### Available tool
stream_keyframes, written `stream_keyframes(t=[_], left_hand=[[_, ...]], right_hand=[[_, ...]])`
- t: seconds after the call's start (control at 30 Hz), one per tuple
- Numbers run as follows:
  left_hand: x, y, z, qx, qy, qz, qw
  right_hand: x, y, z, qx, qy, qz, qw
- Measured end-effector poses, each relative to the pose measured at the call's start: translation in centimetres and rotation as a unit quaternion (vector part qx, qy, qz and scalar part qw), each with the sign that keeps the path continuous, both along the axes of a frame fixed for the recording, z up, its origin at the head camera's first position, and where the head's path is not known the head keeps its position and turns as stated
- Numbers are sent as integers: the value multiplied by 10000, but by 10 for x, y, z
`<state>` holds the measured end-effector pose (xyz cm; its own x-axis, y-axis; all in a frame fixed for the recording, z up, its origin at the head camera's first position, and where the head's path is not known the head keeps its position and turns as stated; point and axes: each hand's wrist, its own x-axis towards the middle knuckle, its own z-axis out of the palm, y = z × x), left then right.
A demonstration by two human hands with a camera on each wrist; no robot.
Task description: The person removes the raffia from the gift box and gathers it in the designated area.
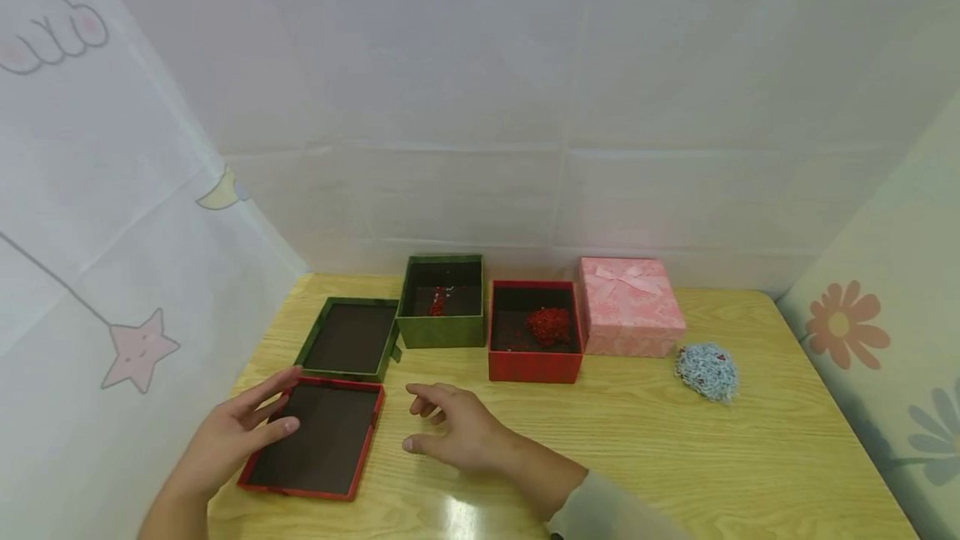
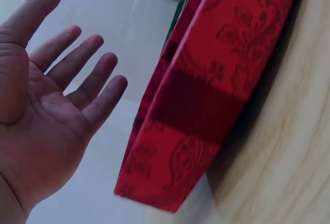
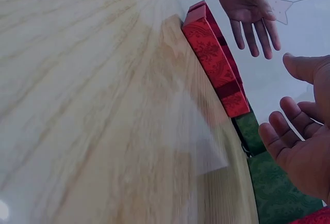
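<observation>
A red box lid [image 1: 318,437] lies on the table with its dark inside facing up; its patterned side wall [image 2: 234,48] fills much of the left wrist view. My left hand [image 1: 234,432] hovers at the lid's left edge, fingers spread and holding nothing. To the right of the lid, my right hand [image 1: 461,430] is above the table with fingers loosely bent and nothing in them. Behind stands the red box [image 1: 535,367], with a clump of red shredded paper [image 1: 548,326] inside.
Beyond the red lid lies a green lid [image 1: 351,340], inside up. A green box [image 1: 441,332] holding some red shreds stands at the back. Right of the red box are a closed pink box [image 1: 632,307] with a bow and a pale blue shredded-paper clump [image 1: 707,372].
</observation>
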<state>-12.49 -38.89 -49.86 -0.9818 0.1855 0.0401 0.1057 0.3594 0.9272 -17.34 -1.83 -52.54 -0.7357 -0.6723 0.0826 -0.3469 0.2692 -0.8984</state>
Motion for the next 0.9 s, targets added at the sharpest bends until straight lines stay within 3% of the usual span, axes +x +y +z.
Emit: stream_keyframes(t=[0.5,0.77,0.9], left_hand=[[-19,35,3,219,476,-255,9983],[-31,56,1,237,701,-240,9970],[-35,67,0,217,630,-259,9974]], right_hand=[[0,30,7,-133,58,-314,9994],[-5,49,12,-265,404,-551,9973],[-6,58,15,-278,599,-665,9956]])
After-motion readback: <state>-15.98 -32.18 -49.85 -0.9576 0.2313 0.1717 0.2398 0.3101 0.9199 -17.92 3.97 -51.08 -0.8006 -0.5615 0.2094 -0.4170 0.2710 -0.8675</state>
